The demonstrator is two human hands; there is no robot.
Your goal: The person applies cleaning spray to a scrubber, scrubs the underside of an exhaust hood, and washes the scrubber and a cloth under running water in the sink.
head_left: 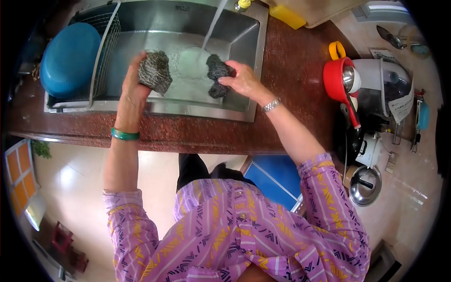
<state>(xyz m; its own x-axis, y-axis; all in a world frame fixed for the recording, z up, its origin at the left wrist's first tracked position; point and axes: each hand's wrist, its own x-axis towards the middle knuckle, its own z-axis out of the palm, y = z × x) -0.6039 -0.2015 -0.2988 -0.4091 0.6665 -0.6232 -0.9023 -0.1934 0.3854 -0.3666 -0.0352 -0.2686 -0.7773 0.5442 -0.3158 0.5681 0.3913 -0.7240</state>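
Observation:
My left hand (135, 81) is closed round the edge of a grey, wiry steel wool pad (156, 71) over the left part of the sink basin. On the right, my right hand (246, 83) pinches a darker steel wool wad (216, 70) around its middle, so that it bulges at both ends. The two pads are apart. Between them, nearer the dark wad, a stream of water (213, 26) falls into the steel sink (256, 70) and ripples the water lying in it.
A blue basin (70, 58) leans in a wire rack (105, 51) at the sink's left. A yellow sponge (287, 17) lies behind the sink on the reddish counter (291, 94). Right of it stand a red pan (334, 80), a grey appliance (371, 82) and a metal lid (365, 188).

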